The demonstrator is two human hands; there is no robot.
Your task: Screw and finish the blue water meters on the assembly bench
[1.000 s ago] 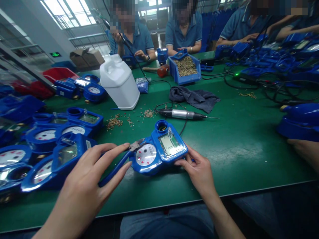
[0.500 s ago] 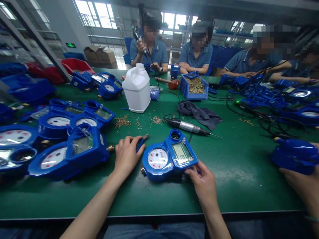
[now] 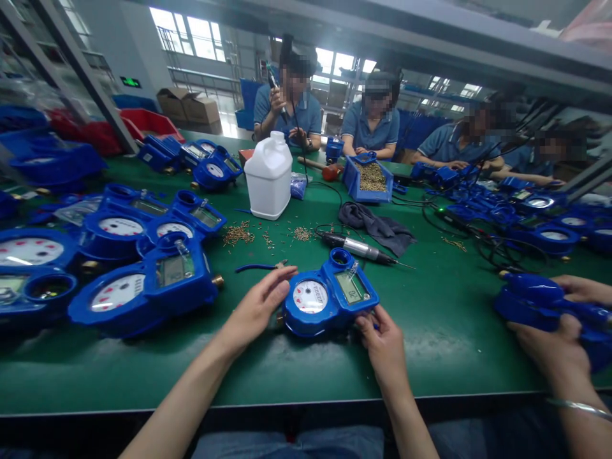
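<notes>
Left hand (image 3: pixel 258 303): fingers extended and close together, thumb a little apart, fingertips at the left rim of the meter's dial housing. Whether they grip or only touch, cannot tell.

Right hand (image 3: pixel 386 341): thumb and fingers closed on the lower right edge of the meter, below the display.

Blue meter (image 3: pixel 333 299), one: between the hands, near the front of the worktop (image 3: pixel 444 363), face up. White round dial (image 3: pixel 310 297) to the left, digital display (image 3: pixel 351 287) to the right. Whether its right end is raised, cannot tell.

Step in hand, as judged: handling and steadying the meter, no tool held. Next move, as judged: calls for a sure hold at both ends before any lift or turn, left fingers kept clear of the pliers.

Pliers (image 3: pixel 255 268), blue-handled: lying just beyond the left hand, unheld.

Electric screwdriver (image 3: pixel 356 246): beyond the meter, tip pointing right.

Loose screws (image 3: pixel 239 234): scattered heaps, left of the screwdriver.

Dark cloth (image 3: pixel 380 227): crumpled, behind the screwdriver.

White jug (image 3: pixel 269 182): upright, behind the screws.

Similar meters (image 3: pixel 179 303): clustered at left.

Co-worker's hands (image 3: pixel 557 350): far right, holding a blue unit (image 3: pixel 528 299).
</notes>
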